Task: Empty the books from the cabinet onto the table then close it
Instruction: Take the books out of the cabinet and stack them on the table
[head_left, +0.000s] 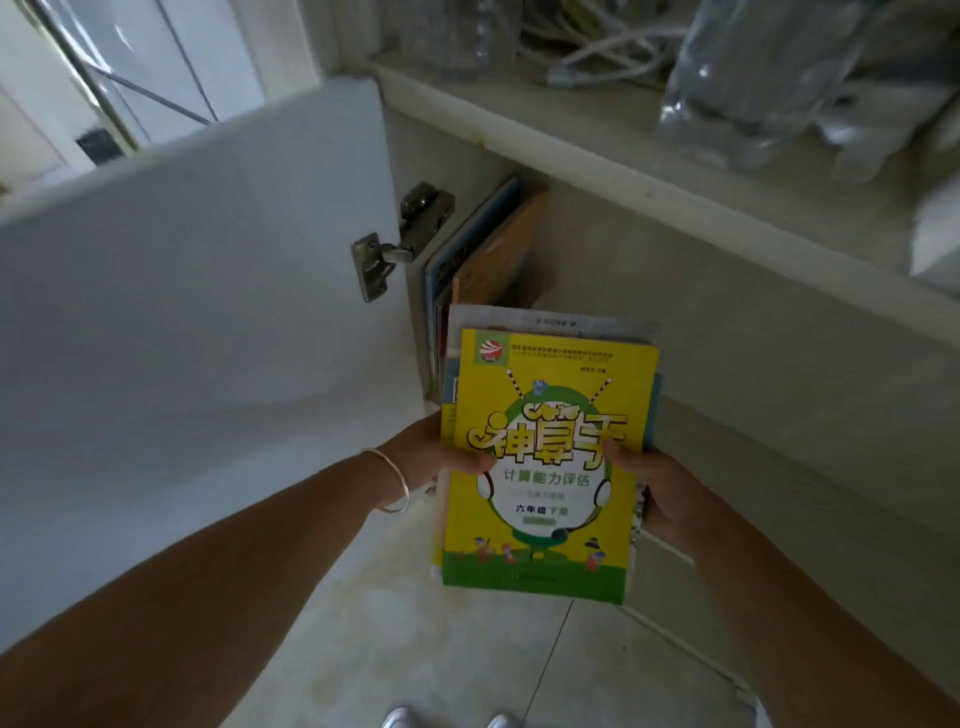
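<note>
I see clear plastic bags and tangled white cables on the shelf up top. A pale tiled floor lies below, with two white shoe tips at the bottom edge.

I get dim, soft daylight from upper left; clear plastic bottles top right blur out, wide-angle bends edges, forearms shadowed.
</note>
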